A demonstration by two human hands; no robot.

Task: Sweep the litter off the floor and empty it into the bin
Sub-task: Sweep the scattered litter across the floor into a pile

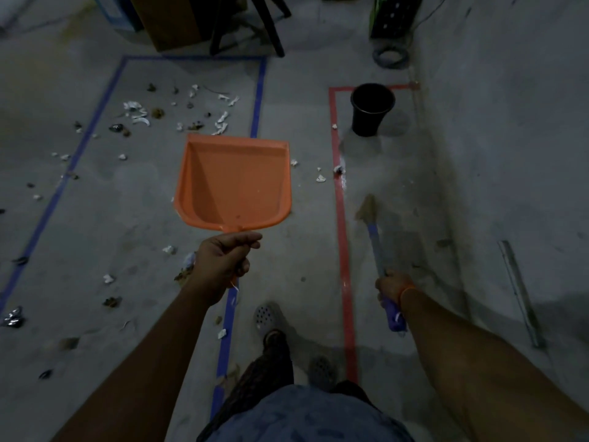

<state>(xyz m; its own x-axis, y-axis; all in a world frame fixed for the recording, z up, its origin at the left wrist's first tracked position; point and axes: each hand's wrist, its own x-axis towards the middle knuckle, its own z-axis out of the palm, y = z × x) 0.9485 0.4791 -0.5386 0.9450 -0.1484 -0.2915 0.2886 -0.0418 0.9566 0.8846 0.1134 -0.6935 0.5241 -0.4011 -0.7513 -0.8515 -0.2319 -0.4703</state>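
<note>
My left hand [223,263] grips the handle of an orange dustpan [234,183], held out flat in front of me; nothing lies in its pan. My right hand [393,290] grips the purple handle of a small broom [371,231] whose bristle head points forward and down toward the floor. Litter [178,113], mostly white paper scraps and dark crumpled bits, lies scattered inside the blue-taped rectangle at the upper left. A few more scraps [320,177] lie between the tape lines. A black bin [371,110] stands upright inside the red-taped area, ahead on the right.
Blue tape [258,97] and red tape [341,218] mark floor zones on grey concrete. Chair legs [274,30] and a wooden box [172,23] stand at the back. A coiled hose [390,57] lies behind the bin. A metal strip [519,291] lies at right. My feet [266,317] are below.
</note>
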